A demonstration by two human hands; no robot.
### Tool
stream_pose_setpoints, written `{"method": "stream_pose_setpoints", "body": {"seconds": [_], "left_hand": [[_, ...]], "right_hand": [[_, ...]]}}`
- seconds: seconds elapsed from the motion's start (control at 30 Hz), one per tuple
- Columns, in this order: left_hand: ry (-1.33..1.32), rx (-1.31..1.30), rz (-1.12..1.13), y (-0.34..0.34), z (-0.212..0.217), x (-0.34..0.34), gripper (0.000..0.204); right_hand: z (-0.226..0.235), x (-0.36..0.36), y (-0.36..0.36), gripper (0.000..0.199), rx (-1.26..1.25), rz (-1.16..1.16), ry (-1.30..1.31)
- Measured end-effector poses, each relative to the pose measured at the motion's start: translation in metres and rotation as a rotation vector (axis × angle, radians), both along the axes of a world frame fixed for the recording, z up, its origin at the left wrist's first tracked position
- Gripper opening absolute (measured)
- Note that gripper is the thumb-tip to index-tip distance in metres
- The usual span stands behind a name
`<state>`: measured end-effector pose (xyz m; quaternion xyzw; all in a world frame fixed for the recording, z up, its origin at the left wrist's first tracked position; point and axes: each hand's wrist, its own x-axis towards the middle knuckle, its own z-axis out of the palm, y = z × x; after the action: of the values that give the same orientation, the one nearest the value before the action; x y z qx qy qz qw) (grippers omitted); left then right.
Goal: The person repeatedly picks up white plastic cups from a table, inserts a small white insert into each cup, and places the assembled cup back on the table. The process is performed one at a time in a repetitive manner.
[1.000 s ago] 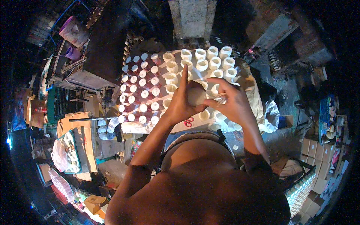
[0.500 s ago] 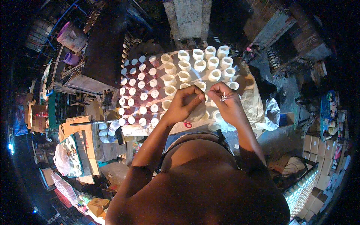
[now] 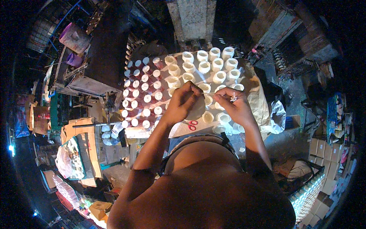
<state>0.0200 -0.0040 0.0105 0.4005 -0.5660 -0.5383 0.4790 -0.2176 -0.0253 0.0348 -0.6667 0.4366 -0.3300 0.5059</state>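
My left hand (image 3: 184,102) is closed in a pinch on one end of a thin white string (image 3: 211,94). The string stretches across to my right hand (image 3: 235,105), whose fingers pinch its other end. A small bunch of short white strings (image 3: 233,97) sticks up between the fingers of that same hand. Both hands hang over a table of open white cups (image 3: 204,67), set out in rows. Red-handled scissors (image 3: 192,125) lie on the table near its front edge, below my hands. My fingers hide some of the cups beneath them.
Rows of red jars with white tops (image 3: 145,78) stand on the table's left side. Brown paper (image 3: 256,97) covers its right side. A white plastic bag (image 3: 278,116) is by the right edge. At the left are a tray of white pieces (image 3: 72,158) and cardboard (image 3: 88,139).
My hands have drawn slightly apart, and the string between them now shows stretched. The scissors, partly hidden before, are more fully in view.
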Motion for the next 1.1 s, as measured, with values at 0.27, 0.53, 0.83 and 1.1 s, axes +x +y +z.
{"method": "stream_pose_setpoints", "body": {"seconds": [0.27,0.53,0.83,1.1], "left_hand": [[0.006,0.046,0.182,0.005,0.011,0.019,0.008],[-0.341,-0.122,-0.089,0.002,-0.006,0.024,0.012],[-0.029,0.041,0.195,-0.001,-0.024,0.013,0.015],[0.049,-0.175,0.156,-0.01,-0.008,-0.005,0.077]], "right_hand": [[-0.007,-0.024,-0.01,0.013,0.08,-0.202,-0.121],[-0.01,-0.001,-0.019,0.012,0.262,-0.35,-0.714],[0.016,0.009,-0.028,0.015,-0.173,-0.351,-0.454],[-0.028,0.034,-0.021,0.024,0.152,-0.03,-0.044]]}}
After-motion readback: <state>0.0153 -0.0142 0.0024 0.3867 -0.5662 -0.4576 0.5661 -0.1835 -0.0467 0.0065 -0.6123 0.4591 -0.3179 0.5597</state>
